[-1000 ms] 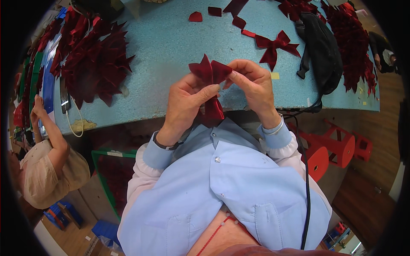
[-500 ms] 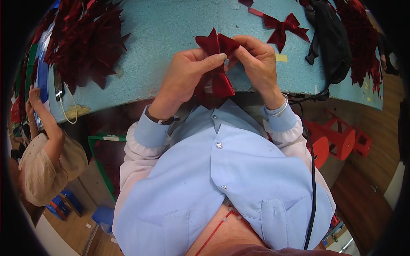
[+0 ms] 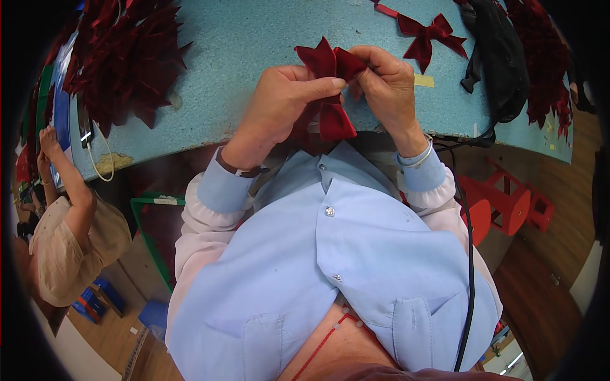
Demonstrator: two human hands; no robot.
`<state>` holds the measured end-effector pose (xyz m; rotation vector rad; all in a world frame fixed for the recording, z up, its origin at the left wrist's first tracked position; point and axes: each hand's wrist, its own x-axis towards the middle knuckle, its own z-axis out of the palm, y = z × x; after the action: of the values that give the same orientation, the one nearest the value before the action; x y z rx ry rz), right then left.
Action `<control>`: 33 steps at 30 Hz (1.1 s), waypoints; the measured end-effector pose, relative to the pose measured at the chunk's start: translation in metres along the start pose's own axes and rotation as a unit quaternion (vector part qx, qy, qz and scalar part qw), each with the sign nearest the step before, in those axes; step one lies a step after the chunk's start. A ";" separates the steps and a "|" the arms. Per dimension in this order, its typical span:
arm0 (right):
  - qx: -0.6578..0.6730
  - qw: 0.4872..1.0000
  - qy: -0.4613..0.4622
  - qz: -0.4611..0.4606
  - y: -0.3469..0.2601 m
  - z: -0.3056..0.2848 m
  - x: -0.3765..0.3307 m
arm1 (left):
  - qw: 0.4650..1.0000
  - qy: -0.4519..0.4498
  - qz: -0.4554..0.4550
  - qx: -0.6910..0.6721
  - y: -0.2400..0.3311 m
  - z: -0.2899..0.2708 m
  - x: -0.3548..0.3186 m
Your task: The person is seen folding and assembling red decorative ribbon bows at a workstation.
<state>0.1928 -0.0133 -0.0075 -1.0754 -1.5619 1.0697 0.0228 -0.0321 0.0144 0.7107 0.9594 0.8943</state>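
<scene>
Between my two hands is a dark red velvet bow (image 3: 335,120), held up just above the near edge of the table. My left hand (image 3: 276,105) pinches its middle, with the thumb lying across the front. At the bow's upper right loop, my right hand (image 3: 389,82) has thumb and fingers closed on the fabric. Another red bow (image 3: 432,37) lies flat on the table beyond my right hand. A big heap of dark red bows (image 3: 127,70) covers the table's left side.
The blue table (image 3: 235,38) has a chipped near edge. A black bag (image 3: 501,70) with a cable and more red bows (image 3: 543,57) lie at right. A phone (image 3: 86,127) on a white cord is at left. Red stools (image 3: 502,200) stand below; a co-worker (image 3: 73,235) sits at left.
Both hands and the bow have shifted slightly right in the picture, as has the whole scene a little. The right fingers have drawn in closer around the bow's loop.
</scene>
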 end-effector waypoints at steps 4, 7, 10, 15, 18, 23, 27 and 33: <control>-0.010 1.000 0.004 -0.014 0.006 0.002 -0.002 | 1.000 0.006 -0.002 0.006 -0.005 -0.003 0.002; -0.025 1.000 0.009 -0.013 0.003 0.003 -0.002 | 1.000 0.009 -0.001 0.014 -0.006 -0.005 0.003; -0.044 0.999 0.017 -0.025 -0.002 0.004 0.000 | 1.000 0.010 0.002 0.026 -0.001 -0.006 0.004; -0.042 0.999 0.008 -0.001 -0.013 0.002 0.004 | 1.000 0.008 0.005 0.018 0.012 -0.002 -0.002; -0.034 0.999 -0.013 0.008 -0.019 0.002 0.006 | 1.000 0.009 -0.006 0.004 0.015 0.001 -0.006; -0.067 0.996 -0.054 -0.006 -0.023 -0.001 0.009 | 1.000 0.022 -0.013 -0.019 0.017 0.000 -0.005; -0.088 0.995 -0.037 -0.027 -0.019 0.001 0.014 | 1.000 0.018 -0.006 -0.014 0.017 -0.004 0.001; -0.104 0.993 -0.020 -0.054 -0.015 0.006 0.017 | 1.000 0.015 -0.001 -0.024 0.019 -0.006 0.002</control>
<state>0.1819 -0.0012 0.0093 -1.0988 -1.7735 0.8753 0.0118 -0.0209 0.0264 0.6574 0.9625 0.9255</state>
